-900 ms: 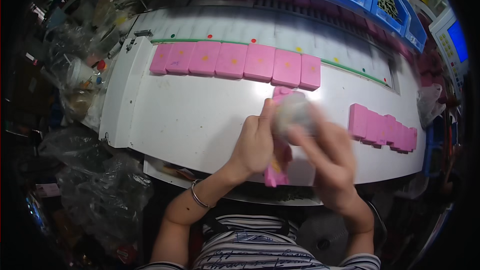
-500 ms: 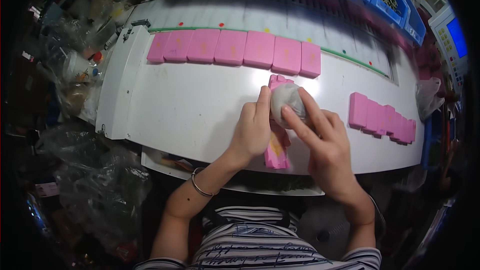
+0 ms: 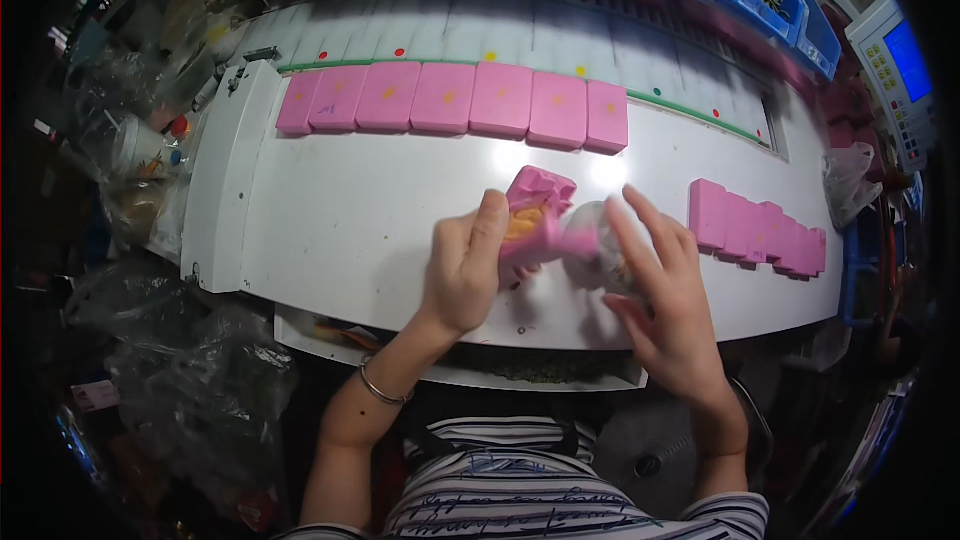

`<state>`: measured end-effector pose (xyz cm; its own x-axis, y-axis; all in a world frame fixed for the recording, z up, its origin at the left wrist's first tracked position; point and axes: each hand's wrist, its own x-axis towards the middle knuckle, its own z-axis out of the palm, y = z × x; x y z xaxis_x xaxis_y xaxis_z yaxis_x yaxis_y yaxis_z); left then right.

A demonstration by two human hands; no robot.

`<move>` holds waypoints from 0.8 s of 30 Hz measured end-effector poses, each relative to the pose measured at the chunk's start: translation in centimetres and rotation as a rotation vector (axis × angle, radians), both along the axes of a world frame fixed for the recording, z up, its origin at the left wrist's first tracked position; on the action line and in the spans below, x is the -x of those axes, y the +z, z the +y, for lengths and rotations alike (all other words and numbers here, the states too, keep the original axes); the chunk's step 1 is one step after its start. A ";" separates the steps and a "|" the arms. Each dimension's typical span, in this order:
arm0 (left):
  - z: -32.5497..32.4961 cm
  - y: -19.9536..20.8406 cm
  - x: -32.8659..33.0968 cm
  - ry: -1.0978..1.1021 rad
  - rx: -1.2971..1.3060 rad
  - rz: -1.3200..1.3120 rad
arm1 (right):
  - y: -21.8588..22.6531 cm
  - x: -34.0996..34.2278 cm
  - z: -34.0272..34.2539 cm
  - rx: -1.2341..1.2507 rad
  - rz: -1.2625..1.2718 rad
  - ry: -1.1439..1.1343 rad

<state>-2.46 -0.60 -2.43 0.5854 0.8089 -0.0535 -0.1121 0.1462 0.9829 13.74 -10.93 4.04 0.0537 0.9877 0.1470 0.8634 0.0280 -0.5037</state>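
Observation:
My left hand (image 3: 462, 275) grips a pink silicone-like mould (image 3: 540, 183) over the middle of the white table, thumb pointing up along its side. Yellow-orange colouring (image 3: 525, 223) shows on the mould's inner face, and one blurred part of it sticks out to the right. At that end my right hand (image 3: 668, 290) curls its fingers and thumb around a pale grey, rounded bundle (image 3: 592, 258) with a wrinkled, bag-like skin. Motion smears the bundle, and whether it touches the mould I cannot tell.
Pink blocks (image 3: 440, 98) stand in a row along the green strip at the back of the table (image 3: 340, 200). A shorter slanting row of pink blocks (image 3: 740, 225) sits on the right. Blue bins (image 3: 770, 10) and a control panel (image 3: 900, 70) border the far right.
The bundle has come off the top of the pink mould and moved down to the right. My left hand has lifted and tilted the mould, and its inner face shows more.

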 end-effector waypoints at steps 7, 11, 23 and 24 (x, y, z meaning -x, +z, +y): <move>-1.1 0.6 -0.8 -0.076 -0.204 -0.163 | -0.5 1.5 1.9 -0.074 0.931 -0.085; -1.0 1.5 -0.4 -0.007 -0.264 -0.189 | -1.0 1.6 2.1 -0.176 0.772 -0.065; 0.7 2.4 0.4 0.032 -0.146 -0.235 | -1.3 2.2 4.0 -0.222 0.650 0.025; 0.9 2.6 0.4 -0.016 -0.008 -0.262 | -1.5 2.5 4.4 -0.205 0.783 -0.027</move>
<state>-2.83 0.30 0.13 0.5909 0.7995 0.1077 -0.3605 0.1423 0.9218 11.27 -6.56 2.57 0.2395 0.9421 0.2348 0.2636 0.1696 -0.9496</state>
